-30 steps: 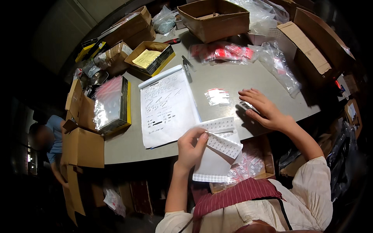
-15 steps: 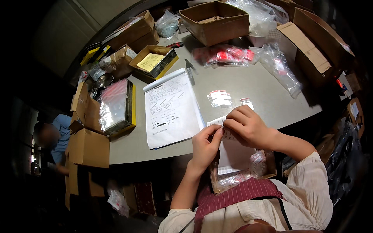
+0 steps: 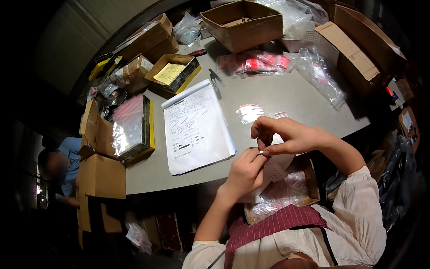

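My two hands meet over the table's near edge. My left hand (image 3: 245,174) is closed on a white label sheet (image 3: 274,171) with rows of small printed marks, which hangs bent below my fingers. A small white label (image 3: 261,153) shows at the fingertips where both hands meet. The thumb and a finger of my right hand (image 3: 286,138) pinch at that label. Just below, an open cardboard box (image 3: 312,177) sits near my lap, with small clear bags (image 3: 286,193) of white ring-like pieces in it.
Small clear zip bags (image 3: 250,113) lie beyond my hands. A written notepad (image 3: 192,134) is to the left, a marker (image 3: 214,77) beyond it. Larger zip bags (image 3: 130,125) fill a box at left. Cardboard boxes (image 3: 242,31) line the far side. Another person (image 3: 69,161) is at far left.
Both hands have turned and shifted, and the small white label now shows at my fingertips. The label sheet has bent and swung aside, uncovering more of the bags in the box.
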Demonstrator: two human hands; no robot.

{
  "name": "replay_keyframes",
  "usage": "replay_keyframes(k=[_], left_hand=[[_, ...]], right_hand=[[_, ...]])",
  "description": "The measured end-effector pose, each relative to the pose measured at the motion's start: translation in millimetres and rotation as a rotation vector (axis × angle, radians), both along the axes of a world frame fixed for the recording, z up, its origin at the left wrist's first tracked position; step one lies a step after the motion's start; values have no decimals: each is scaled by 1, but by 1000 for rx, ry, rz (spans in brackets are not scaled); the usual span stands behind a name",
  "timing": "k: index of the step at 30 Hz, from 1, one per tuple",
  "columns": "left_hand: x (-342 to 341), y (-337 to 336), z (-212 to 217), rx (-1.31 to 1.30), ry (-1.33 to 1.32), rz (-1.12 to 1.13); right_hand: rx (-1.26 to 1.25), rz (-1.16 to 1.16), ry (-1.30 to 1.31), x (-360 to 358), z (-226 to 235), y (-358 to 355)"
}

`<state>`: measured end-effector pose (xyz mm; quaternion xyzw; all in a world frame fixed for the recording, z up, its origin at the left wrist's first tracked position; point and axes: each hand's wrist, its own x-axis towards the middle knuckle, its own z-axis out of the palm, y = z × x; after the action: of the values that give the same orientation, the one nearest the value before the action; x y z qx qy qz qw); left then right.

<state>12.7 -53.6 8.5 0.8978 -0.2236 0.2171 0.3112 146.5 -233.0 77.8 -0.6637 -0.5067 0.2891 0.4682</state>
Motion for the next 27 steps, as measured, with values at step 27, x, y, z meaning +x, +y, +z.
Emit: replay_keyframes(k=[27], left_hand=[[-25, 77, -22, -1245, 372, 259]], right_hand=[[-154, -465, -884, 50, -68, -26]])
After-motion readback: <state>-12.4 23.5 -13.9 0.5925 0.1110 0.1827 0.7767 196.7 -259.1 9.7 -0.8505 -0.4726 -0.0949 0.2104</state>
